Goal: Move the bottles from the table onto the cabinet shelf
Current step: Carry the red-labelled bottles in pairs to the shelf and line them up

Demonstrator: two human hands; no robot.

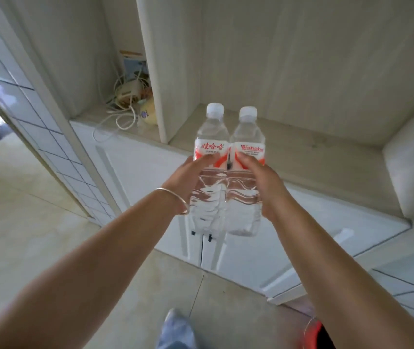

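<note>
- Two water bottles are carried upright and side by side in front of the cabinet, their labels touching: the left bottle [207,172] in the left hand [188,182], the right bottle [247,172] in the right hand [263,182].
- Both hang in the air above the floor, short of the shelf [301,152], which lies beyond them toward 12 to 1 o'clock.
- Left fingers [207,159] are wrapped onto the left bottle at the lower edge of its label; the right thumb [247,161] presses the right bottle at the same height, with the rest of that hand's fingers hidden behind it. Each hand is closed on its own bottle from the outer side, palm at mid-body.
- Risk: the bottles are smooth, ribbed and look full, so a one-handed grip low on the label could slip if the reach forward is hurried.
- Risk: set down together, the touching bottles could knock each other over, or a base could catch the shelf's front edge and tip.
- The divider [155,71] stands at 11 o'clock; drifting left could bump it.
- Cables [125,114] clutter the bay at 10 o'clock, a poor landing spot.
</note>
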